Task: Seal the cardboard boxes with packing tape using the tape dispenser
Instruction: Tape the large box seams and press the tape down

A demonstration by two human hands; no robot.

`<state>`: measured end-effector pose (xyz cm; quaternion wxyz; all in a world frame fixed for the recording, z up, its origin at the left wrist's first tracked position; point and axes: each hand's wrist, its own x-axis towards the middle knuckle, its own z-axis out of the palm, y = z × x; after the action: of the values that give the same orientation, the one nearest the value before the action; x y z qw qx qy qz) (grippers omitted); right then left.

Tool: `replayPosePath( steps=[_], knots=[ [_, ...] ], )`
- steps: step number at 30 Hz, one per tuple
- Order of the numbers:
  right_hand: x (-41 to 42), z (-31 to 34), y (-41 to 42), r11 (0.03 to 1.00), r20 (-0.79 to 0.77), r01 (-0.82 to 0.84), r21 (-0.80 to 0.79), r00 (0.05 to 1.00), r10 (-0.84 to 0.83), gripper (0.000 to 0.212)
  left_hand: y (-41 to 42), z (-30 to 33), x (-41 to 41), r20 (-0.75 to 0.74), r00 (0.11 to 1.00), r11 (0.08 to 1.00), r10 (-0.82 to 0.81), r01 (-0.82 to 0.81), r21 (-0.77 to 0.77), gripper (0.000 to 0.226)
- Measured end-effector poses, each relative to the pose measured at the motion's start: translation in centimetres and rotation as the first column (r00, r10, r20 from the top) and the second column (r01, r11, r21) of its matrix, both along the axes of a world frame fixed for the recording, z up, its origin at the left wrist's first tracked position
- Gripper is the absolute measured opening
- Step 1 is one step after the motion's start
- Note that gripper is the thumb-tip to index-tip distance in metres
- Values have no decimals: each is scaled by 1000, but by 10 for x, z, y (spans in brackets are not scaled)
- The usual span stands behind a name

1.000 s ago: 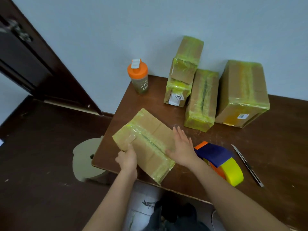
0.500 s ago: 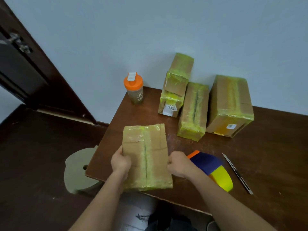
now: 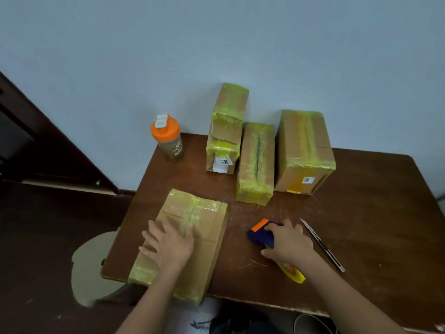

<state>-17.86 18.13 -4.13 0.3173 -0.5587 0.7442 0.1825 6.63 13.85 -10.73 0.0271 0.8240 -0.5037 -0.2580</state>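
A flat cardboard box with yellowish tape along its seam and ends lies at the near left of the brown table, one corner past the front edge. My left hand rests flat on its top, fingers spread. To the right, my right hand grips the tape dispenser, which is blue with an orange tip and carries a yellow tape roll. The dispenser lies on the table, apart from the box.
Three taped boxes stand at the back: a tall one leaning on the wall, a narrow one, a large one. An orange-lidded shaker bottle stands back left. A utility knife lies right of my hand. A stool sits below left.
My left hand went from gripping the box's left side to lying flat on top. My right hand left the box and took hold of the tape dispenser. The box turned slightly.
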Motion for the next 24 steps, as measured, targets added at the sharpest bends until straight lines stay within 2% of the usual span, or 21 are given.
replayPosePath(
  steps=[2, 5, 8, 16, 21, 24],
  knots=[
    [0, -5, 0, 999, -12, 28, -20, 1000, -29, 72, 5, -1, 14, 57, 992, 992, 117, -119, 37, 83],
    [4, -11, 1, 1000, -95, 2, 10, 996, -1, 89, 7, -3, 26, 101, 977, 962, 190, -205, 180, 80],
    [4, -13, 1, 999, -158, -47, -1, 986, 46, 81, 3, -1, 28, 107, 976, 951, 189, -209, 227, 78],
    [-21, -8, 6, 989, -178, -146, -24, 974, 139, 58, 12, 2, 33, 34, 991, 965, 133, -137, 223, 65],
    [-43, 2, 15, 991, -158, -54, -126, 987, 34, 63, 19, 0, 18, -72, 987, 972, 142, -125, 197, 56],
    [-51, 13, 14, 974, -60, 11, -227, 998, -25, 63, 20, 4, -1, -173, 976, 979, 132, -100, 179, 51]
  ],
)
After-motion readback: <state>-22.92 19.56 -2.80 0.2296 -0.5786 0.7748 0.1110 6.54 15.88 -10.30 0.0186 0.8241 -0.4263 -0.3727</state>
